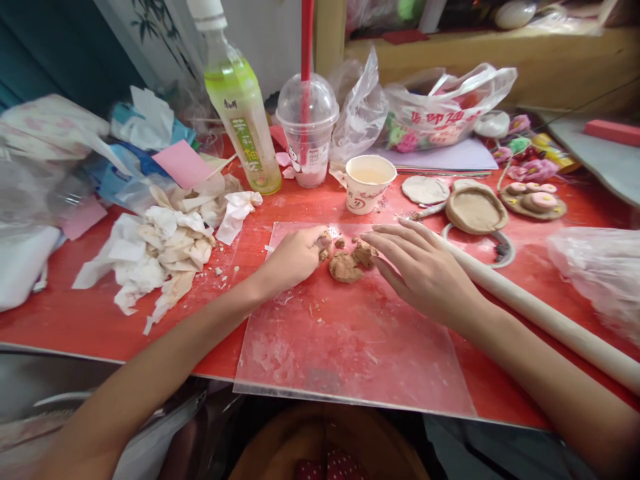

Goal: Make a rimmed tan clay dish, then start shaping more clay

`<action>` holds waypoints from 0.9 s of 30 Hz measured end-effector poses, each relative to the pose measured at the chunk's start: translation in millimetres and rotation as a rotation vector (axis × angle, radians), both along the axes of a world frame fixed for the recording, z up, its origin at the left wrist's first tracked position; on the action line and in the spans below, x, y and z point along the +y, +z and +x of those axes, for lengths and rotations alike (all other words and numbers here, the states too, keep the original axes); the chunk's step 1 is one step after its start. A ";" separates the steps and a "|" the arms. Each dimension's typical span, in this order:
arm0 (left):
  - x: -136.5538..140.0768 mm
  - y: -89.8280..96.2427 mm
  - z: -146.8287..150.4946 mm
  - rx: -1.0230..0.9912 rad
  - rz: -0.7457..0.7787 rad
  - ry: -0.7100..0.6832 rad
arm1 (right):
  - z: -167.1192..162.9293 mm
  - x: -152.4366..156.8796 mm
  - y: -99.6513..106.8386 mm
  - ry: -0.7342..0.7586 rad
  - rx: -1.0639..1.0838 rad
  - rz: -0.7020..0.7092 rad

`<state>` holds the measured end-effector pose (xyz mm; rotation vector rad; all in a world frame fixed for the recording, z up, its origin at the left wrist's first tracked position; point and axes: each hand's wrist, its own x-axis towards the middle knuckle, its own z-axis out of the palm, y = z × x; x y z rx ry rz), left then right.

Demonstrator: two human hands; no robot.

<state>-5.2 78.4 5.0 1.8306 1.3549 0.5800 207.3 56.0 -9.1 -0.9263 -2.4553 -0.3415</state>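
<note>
Brown clay lumps [345, 267] lie near the far edge of a clear plastic sheet [345, 353]. My left hand [300, 255] is closed at their left side, its curled fingers around a small piece of clay [325, 253] that is partly hidden. On the other side, my right hand [417, 263] has its fingers stretched out, palm down. Its fingertips are at the right-hand clay lump [365, 254]; whether they press on it I cannot tell. A long pale rolling rod [530, 303] runs beside and partly behind the right hand and forearm.
A paper cup [369, 190] of liquid stands beyond the clay, near a domed plastic cup [310, 143] and a green drink bottle [245, 127]. Crumpled tissues [165, 250] lie left. Right are a shallow clay dish [476, 210], a white ring [506, 252] and a plastic bag [600, 273].
</note>
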 end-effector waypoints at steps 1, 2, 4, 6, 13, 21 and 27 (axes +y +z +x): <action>0.6 -1.0 0.1 -0.038 -0.021 -0.003 | -0.2 -0.1 0.2 -0.002 0.002 0.004; 1.5 -2.1 -0.1 -0.080 -0.047 0.000 | -0.4 -0.2 0.5 -0.003 0.004 0.009; 4.0 -3.9 -1.3 -0.160 -0.098 0.039 | -0.6 -0.2 0.7 -0.008 0.010 0.017; 6.3 -3.7 -3.1 -0.209 -0.135 0.093 | -0.6 -0.2 0.5 -0.011 0.012 0.016; 5.5 7.8 -5.9 -0.430 -0.203 0.062 | 0.2 -0.2 -0.7 -0.017 0.008 0.008; 8.6 6.2 -7.0 -0.474 -0.198 0.110 | 0.2 -0.2 -0.8 -0.019 -0.012 -0.024; 9.8 0.1 -4.5 -0.418 -0.148 0.183 | 0.4 -0.9 -1.1 -0.021 -0.016 -0.040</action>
